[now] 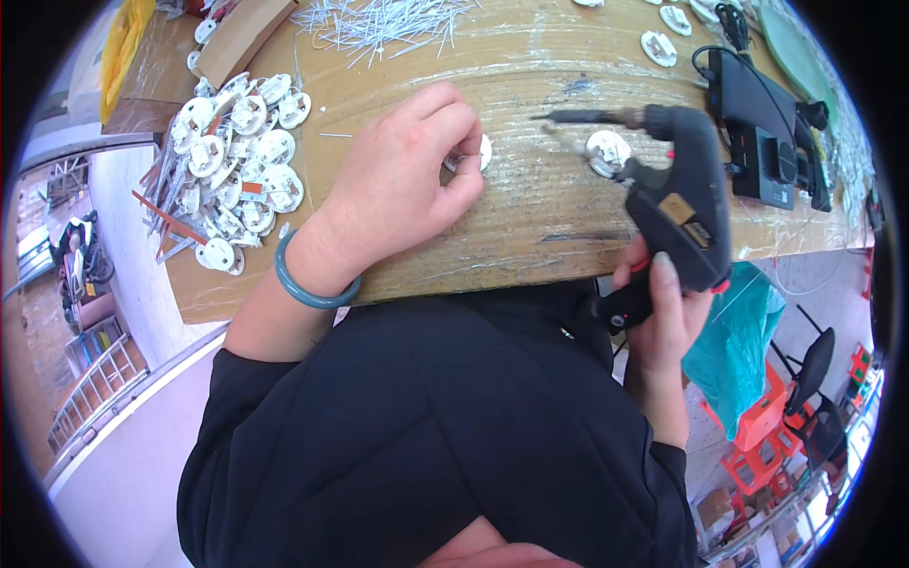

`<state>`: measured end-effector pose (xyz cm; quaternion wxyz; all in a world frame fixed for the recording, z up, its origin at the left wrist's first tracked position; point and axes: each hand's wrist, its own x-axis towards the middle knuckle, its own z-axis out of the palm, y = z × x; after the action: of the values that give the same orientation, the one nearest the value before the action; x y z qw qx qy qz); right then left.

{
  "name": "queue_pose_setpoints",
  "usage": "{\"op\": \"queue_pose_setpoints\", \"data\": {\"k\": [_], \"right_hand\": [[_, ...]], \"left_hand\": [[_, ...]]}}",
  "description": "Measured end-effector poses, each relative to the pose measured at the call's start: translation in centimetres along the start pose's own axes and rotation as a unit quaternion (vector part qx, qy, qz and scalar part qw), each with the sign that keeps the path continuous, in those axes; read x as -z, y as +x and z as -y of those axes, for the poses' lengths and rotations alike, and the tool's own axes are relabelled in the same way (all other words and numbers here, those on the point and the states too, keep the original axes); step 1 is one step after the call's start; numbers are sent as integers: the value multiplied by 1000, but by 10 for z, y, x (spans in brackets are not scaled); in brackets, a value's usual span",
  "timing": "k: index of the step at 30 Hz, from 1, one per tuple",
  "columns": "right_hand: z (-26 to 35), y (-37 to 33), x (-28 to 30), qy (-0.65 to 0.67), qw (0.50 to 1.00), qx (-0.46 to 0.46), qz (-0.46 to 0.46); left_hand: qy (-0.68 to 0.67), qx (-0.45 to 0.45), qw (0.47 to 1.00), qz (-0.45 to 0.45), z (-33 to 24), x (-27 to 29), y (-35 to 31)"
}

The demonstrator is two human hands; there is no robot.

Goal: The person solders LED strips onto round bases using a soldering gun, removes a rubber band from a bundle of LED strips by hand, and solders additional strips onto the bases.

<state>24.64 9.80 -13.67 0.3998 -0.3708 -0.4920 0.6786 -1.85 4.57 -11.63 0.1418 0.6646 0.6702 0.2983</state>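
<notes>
My left hand (402, 175), a bangle on its wrist, is closed over the table with fingertips pinched at a small round white part (486, 152). Most of that part is hidden behind the fingers. In my right hand (668, 312) is a black soldering gun (684, 204), gripped by its handle at the table's front edge. Its thin dark tip points left, above the tabletop and to the right of my left hand. Under the gun's front end lies another round white part (607, 152), apart from my hands.
A heap of white round parts (248, 156) with metal strips covers the table's left side. White thin sticks (379, 24) lie at the far edge. More white discs (659, 48) and a black device with cables (762, 142) are at the right. A teal bag (734, 346) hangs below the edge.
</notes>
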Motion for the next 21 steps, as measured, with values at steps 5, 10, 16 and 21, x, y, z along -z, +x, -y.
{"op": "queue_pose_setpoints", "data": {"k": [5,10,16,21], "right_hand": [[4,26,15,44,995,84,-12],[-6,39,16,112,991,79,-8],[-8,38,18,122,989,84,4],[-8,38,19,120,989,88,3]], "left_hand": [[-17,5,1000,-2,-1,-2,1],[-15,9,1000,6,1,1,-1],[-27,5,1000,6,1,1,-1],[-66,-7,997,39,2,13,1]]}}
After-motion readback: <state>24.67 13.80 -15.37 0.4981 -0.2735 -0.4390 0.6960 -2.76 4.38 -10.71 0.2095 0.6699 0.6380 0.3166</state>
